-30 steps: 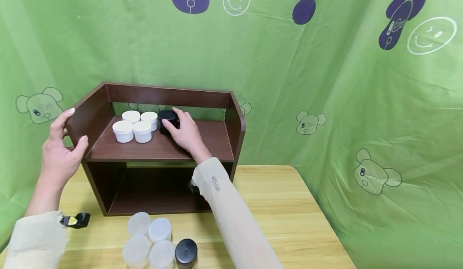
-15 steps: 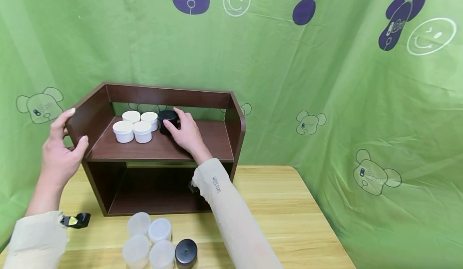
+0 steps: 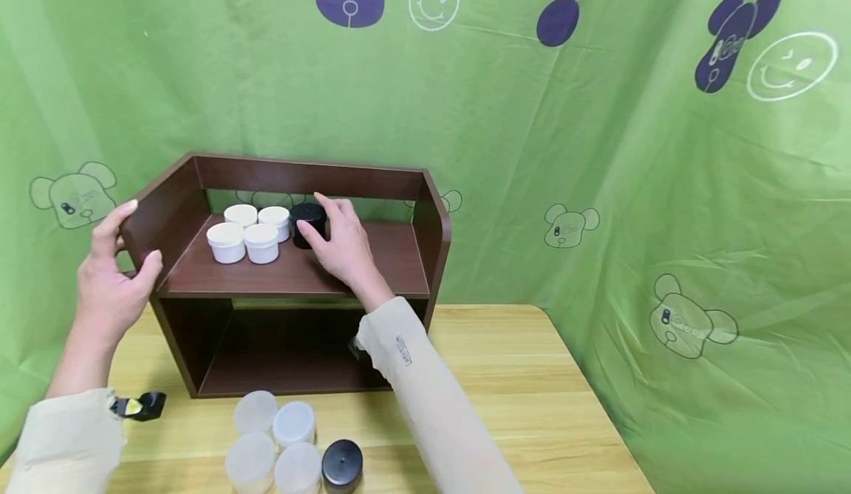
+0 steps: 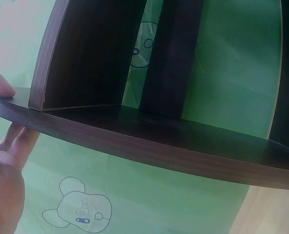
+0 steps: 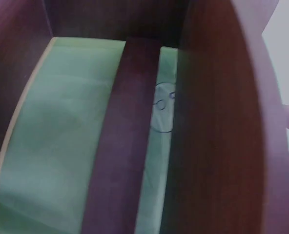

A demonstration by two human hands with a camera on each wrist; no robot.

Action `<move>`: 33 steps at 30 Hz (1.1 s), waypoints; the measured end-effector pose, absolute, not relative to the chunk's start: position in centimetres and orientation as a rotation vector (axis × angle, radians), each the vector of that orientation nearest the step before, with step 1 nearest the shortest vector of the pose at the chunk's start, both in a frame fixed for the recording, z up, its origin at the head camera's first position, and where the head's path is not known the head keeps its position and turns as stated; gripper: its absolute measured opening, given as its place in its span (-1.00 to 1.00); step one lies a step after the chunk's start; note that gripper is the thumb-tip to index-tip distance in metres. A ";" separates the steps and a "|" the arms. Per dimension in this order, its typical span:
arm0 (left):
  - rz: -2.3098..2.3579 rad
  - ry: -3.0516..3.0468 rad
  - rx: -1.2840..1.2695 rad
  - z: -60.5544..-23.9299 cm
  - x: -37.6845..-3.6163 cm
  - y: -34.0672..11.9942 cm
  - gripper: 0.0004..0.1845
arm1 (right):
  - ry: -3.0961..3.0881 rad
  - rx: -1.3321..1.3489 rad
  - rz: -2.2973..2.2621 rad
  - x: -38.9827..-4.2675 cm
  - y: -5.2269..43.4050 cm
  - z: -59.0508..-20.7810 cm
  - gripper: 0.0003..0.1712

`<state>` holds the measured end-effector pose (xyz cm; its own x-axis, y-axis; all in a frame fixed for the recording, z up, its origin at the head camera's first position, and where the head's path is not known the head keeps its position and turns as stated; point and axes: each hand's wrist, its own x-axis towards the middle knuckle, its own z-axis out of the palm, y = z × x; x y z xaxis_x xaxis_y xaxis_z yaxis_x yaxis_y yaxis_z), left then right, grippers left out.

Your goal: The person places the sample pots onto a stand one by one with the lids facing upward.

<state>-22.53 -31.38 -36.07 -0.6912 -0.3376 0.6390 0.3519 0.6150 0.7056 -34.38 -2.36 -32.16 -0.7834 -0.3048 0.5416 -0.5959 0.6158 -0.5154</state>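
My right hand (image 3: 342, 247) is up on the top board of the brown wooden shelf (image 3: 399, 258), fingers curled lightly round the black-lidded jar (image 3: 309, 224). The jar stands upright on the board, touching the back-right one of the four white jars (image 3: 251, 232), which sit in a tight 2x2 block nr the left end. I can't tell for sure if I'm gripping or just resting on it; fingers wrap its right side and thumb sits at the front, so I'd call it a hold.

My left hand (image 3: 109, 280) clamps the shelf's left side panel (image 3: 156, 217): thumb on the inner face, fingers round the outer edge. Left wrist view shows thumb tip (image 4: 0, 85) on the board edge, same story.

Progress, as I judge it: upper group looks abt done, 4 white + 1 black set together on the top board, black one placed but not let go. Down on the wooden table (image 3: 518, 390), in front of the shelf, sit four frosted translucent jars (image 3: 272, 438) in a similar block w/ a second black-lidded jar (image 3: 342, 464) just beside them. Those five look untouched, and the lower compartment (image 3: 286, 350) has no jars that I can see. So roughly half done, by my guess. Right wrist view is blurred, only shelf boards.
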 end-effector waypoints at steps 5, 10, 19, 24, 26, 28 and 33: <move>-1.104 -2.044 -0.009 -36.1 -22.6 -31.4 -0.26 | -2.376 0.759 0.993 -32.8 -1.3 -31.8 -0.32; -1.112 -2.044 -0.024 -36.0 -22.6 -31.2 -0.26 | -2.360 0.870 1.027 -30.7 0.4 -32.0 -0.34; -1.120 -2.040 0.008 -36.1 -22.6 -31.3 -0.26 | -2.320 1.123 1.044 -26.6 3.5 -34.2 -0.42; -1.107 -2.040 0.025 -35.9 -22.6 -31.3 -0.26 | -2.328 1.224 1.029 -24.4 5.4 -36.2 -0.44; -1.101 -2.041 0.031 -35.9 -22.6 -31.3 -0.26 | -2.343 1.252 1.021 -23.8 6.2 -37.3 -0.45; -1.101 -2.045 0.035 -35.9 -22.7 -31.2 -0.25 | -2.364 1.275 1.020 -23.3 7.2 -38.6 -0.46; -1.116 -2.033 0.027 -36.0 -22.6 -31.3 -0.25 | -2.436 1.316 1.076 -22.3 9.0 -41.6 -0.46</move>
<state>-22.61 -31.34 -35.98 -0.6802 -0.3699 0.6329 0.3357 0.6104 0.7175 -22.28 9.00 -41.60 -0.5960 -0.6595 0.4581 -0.7828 0.3501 -0.5144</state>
